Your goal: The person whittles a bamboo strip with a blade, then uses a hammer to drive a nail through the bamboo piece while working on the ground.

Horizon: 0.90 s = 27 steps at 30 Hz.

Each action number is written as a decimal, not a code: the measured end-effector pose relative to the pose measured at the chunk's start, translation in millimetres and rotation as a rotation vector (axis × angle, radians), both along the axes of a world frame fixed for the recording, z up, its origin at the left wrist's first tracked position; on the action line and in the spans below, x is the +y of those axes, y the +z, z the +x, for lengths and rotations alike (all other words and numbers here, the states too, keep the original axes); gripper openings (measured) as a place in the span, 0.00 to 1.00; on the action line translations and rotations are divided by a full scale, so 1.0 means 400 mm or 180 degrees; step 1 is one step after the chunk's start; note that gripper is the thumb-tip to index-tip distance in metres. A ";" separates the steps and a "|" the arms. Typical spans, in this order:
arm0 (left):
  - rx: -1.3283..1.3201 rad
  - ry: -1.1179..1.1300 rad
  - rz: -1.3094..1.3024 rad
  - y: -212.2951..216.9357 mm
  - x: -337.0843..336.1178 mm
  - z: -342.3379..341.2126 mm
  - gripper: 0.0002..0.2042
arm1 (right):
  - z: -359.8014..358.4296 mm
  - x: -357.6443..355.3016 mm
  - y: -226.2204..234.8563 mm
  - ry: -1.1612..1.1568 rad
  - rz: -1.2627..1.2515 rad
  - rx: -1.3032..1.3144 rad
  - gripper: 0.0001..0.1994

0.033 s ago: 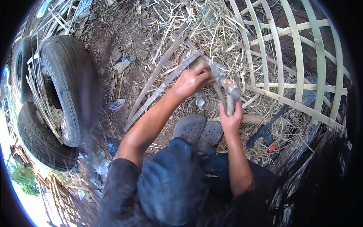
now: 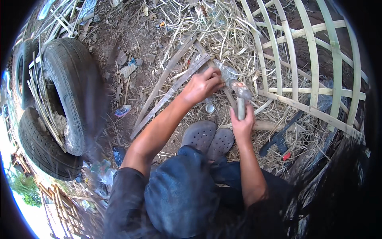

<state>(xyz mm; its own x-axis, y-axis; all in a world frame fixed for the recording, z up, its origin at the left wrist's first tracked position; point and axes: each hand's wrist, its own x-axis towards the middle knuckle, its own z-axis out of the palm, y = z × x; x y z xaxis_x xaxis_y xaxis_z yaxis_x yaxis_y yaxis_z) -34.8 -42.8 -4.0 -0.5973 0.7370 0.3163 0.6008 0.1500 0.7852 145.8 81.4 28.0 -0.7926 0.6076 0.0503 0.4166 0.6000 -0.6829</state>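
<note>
Bamboo strip (image 2: 241, 104) upright in right hand (image 2: 241, 124), left hand (image 2: 203, 84) just beside its top

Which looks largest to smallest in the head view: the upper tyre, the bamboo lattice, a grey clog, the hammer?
1. Bamboo lattice
2. Upper tyre
3. Grey clog
4. Hammer, partly hidden by the right hand, so its rank against the clog is unsure.

Bare brown ground (image 2: 131, 47) carries everything, strewn with dry straw (image 2: 223, 32) and flat bamboo strips (image 2: 167, 93) (thickest toward twelve o'clock). Two worn tyres (image 2: 67, 91) lie at nine o'clock, a woven bamboo lattice (image 2: 314, 91) at two o'clock. Grey clogs (image 2: 209, 137) stand at the centre.
</note>
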 end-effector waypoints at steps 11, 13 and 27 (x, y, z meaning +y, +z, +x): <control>-0.0046 0.0405 0.0193 0.025 -0.032 -0.035 0.08 | -0.067 -0.019 0.017 0.0001 -0.0458 -0.0271 0.14; -0.0057 0.0529 0.0119 0.026 -0.053 -0.059 0.08 | -0.112 -0.031 0.027 0.0041 -0.0515 -0.0211 0.13; -0.0477 0.0552 -0.0724 0.085 -0.075 -0.121 0.07 | -0.162 -0.043 -0.002 0.0020 -0.0835 -0.0469 0.13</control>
<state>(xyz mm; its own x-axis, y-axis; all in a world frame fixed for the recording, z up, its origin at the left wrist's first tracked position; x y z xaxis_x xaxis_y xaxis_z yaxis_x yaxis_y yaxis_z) -83.2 -72.9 30.0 -0.7477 0.6618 0.0543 0.4312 0.4218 0.7976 81.2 64.4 27.3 -0.7834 0.5798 -0.2237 0.5197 0.4138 -0.7474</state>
